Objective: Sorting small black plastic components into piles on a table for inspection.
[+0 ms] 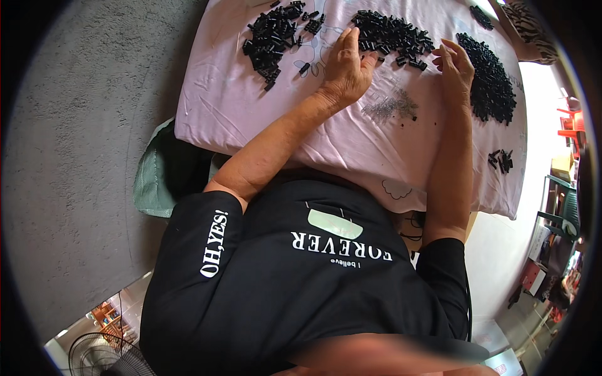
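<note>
My left hand [349, 66] is at the near left edge of a middle pile of small black plastic parts [395, 35], its thumb apart from the forefinger; whether it holds a part is hidden. My right hand [454, 66] is between that pile and a larger, denser pile of small black parts [491, 80], fingers bent and spread, with nothing visible in them. Between my forearms, a scatter of tiny silvery metal pieces [392, 105] lies on the pink cloth [263, 117]. A loose black part [304, 69] lies left of my left hand.
Another black pile [273, 42] is at the far left, a small cluster [502, 160] near the right edge. Another person's arm in a patterned sleeve [529, 33] reaches in at top right. A grey wall [94, 117] and green woven sack [155, 174] are left, a fan [106, 357] lower left.
</note>
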Tool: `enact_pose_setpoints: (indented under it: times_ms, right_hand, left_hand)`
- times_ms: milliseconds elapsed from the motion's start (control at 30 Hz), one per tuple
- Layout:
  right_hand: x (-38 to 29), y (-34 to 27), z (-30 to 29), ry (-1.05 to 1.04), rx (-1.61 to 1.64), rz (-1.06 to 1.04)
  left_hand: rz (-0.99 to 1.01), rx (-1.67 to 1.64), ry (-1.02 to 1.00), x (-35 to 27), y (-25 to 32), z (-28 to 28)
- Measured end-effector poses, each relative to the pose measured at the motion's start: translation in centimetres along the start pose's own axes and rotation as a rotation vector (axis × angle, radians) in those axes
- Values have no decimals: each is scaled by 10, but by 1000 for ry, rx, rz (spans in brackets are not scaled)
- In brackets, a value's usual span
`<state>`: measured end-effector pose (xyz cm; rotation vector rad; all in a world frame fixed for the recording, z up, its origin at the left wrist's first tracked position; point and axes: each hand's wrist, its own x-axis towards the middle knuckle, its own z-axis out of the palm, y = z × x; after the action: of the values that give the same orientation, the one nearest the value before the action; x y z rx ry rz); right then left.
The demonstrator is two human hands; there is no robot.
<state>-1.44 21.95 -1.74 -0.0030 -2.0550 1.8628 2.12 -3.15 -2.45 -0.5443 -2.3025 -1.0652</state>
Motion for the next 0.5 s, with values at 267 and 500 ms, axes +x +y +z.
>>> enact_pose_setpoints:
  times_ms: [267, 500]
  right_hand:
    - [1, -1, 2, -36, -10, 31]
    - [-1, 0, 1, -19, 42, -4]
  left_hand:
    - [-47, 53, -158, 3, -32, -36]
    - [-7, -22, -163, 24, -51, -50]
